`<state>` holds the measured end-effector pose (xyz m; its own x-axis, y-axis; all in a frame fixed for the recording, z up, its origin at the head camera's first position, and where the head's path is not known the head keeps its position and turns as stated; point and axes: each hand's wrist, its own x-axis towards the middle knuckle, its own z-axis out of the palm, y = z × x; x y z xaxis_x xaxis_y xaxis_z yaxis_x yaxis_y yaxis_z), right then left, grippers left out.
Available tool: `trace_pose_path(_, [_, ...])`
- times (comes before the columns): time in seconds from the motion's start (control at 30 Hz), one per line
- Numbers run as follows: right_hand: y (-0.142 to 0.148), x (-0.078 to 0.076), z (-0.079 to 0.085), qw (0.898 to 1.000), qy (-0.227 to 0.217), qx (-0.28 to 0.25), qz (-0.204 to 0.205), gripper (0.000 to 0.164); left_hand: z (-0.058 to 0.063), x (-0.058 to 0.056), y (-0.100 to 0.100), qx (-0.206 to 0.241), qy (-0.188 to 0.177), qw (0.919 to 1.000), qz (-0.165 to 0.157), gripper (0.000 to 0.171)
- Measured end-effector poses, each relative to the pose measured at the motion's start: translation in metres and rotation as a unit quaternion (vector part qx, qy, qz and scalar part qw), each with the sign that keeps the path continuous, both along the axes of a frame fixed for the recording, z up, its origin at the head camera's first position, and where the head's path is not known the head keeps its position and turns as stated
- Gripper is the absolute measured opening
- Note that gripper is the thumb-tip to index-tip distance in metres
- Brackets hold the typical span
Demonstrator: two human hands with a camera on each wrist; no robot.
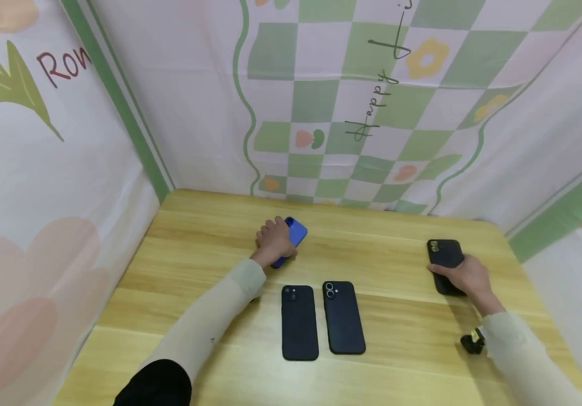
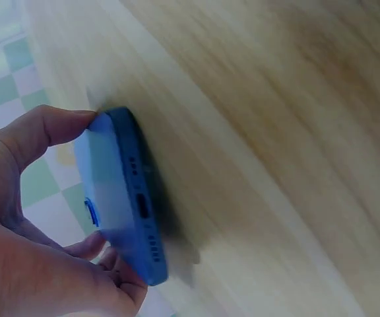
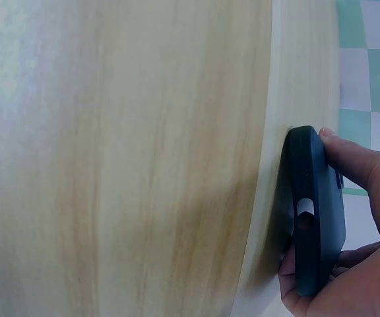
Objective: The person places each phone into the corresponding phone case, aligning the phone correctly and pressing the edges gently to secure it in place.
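Note:
My left hand (image 1: 274, 239) grips a blue phone (image 1: 298, 232) by its long edges, near the back of the wooden table. In the left wrist view the thumb lies on one side of the blue phone (image 2: 114, 191) and fingers on the other, its port end toward the camera. At the right, my right hand (image 1: 468, 276) holds a black phone (image 1: 445, 255), back and camera side up, between thumb and fingers. The right wrist view shows the bottom end of that black phone (image 3: 316, 218) with a port cutout, close over the tabletop.
Two more black phones lie camera side up near the table's middle: a smaller-lensed one (image 1: 299, 324) and, right of it, one with two ringed lenses (image 1: 344, 318). A printed cloth (image 1: 210, 113) hangs behind the wooden table (image 1: 397, 361) and along both sides.

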<state>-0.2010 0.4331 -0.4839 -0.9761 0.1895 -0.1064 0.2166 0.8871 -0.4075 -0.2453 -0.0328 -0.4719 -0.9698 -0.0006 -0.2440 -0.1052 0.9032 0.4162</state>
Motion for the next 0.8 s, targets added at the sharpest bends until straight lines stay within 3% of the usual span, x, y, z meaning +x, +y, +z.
trace_pose_path(0.13, [0.0,0.001,-0.003,1.0,0.002,0.003,-0.004,0.08,-0.004,-0.001,-0.002,0.008,0.003,1.0,0.001,0.084])
trace_pose_path(0.47, [0.003,0.002,-0.001,1.0,-0.011,-0.007,-0.017,0.079,-0.004,-0.002,-0.015,0.095,-0.018,0.995,0.025,0.098])
trace_pose_path(0.63, [0.008,0.001,0.002,0.998,-0.029,-0.041,-0.041,0.077,-0.01,-0.003,-0.025,0.173,-0.004,0.9835,0.054,0.091])
trace_pose_path(0.8, [0.009,0.0,0.007,0.995,-0.032,-0.078,-0.055,0.078,-0.016,-0.004,-0.035,0.245,0.006,0.9663,0.079,0.08])
